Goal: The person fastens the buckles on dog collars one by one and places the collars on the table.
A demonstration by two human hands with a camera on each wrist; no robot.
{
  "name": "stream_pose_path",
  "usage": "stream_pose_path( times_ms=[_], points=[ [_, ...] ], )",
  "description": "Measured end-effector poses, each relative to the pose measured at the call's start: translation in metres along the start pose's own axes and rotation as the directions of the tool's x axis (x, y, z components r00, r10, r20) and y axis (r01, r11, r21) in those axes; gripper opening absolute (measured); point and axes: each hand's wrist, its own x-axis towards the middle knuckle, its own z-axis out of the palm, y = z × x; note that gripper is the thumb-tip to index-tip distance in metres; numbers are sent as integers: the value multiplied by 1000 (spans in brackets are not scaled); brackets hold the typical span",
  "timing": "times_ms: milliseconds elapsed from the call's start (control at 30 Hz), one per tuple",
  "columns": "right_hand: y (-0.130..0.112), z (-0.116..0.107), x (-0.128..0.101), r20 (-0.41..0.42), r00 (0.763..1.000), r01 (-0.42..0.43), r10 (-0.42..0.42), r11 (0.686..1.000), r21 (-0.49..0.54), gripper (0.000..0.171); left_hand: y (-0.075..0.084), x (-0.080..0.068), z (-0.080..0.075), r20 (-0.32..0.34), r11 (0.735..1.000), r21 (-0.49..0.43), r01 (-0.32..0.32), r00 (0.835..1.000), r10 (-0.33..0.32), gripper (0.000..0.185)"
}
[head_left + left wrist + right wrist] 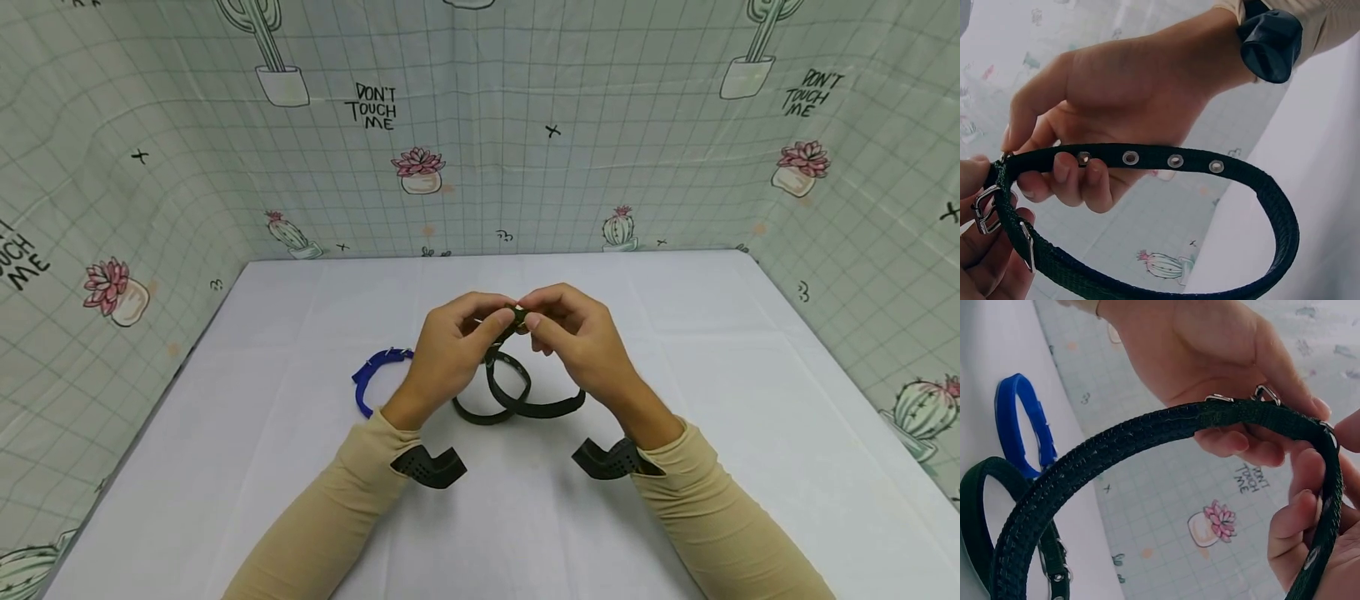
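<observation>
We see both hands raised above the middle of the white worktop, meeting at one end of a dark green collar. The left hand pinches the collar near its metal buckle, fingers curled around the webbing, so its grip is closed on the strap. The right hand pinches the same collar from the other side, thumb and fingers curled around the end with the row of metal eyelets; its grip too is closed on the strap. The fingertips of the two hands nearly touch at the buckle.

The collar bends into a loop that hangs down from the hands toward us, its lower part close to the worktop. A second dark collar lies on the worktop below the hands, its ring crossing behind the held loop in the head view; we cannot tell whether the two touch. A blue collar lies flat on the worktop, to the left of the left hand and just beside the dark one.

Both forearms wear beige sleeves, and a black wrist mount sits at each cuff. A cloth printed with cacti surrounds the worktop on three sides.
</observation>
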Motion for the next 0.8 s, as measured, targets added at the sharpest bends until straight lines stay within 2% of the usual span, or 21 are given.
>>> stream_pose_path(
  times_ms=[133, 333, 533, 800],
  points=[
    [0, 1, 1, 5, 998, -57, 57, 998, -10, 17, 1, 0, 0, -37, 1000, 29, 1, 999, 0, 23],
    [-1, -2, 1, 23, 991, -128, 130, 989, -69, 18, 4, 0, -2, -16, 999, 41, -21, 1000, 22, 23],
    [-3, -11, 1, 69, 987, -135, 144, 984, -114, 18, 4, 2, -5, 11, 997, 63, -35, 999, 35, 23],
    [-2, -14, 2, 132, 980, -129, 148, 982, -139, 18, 8, 3, -13, -36, 999, 22, -43, 998, 44, 22]
  ],
)
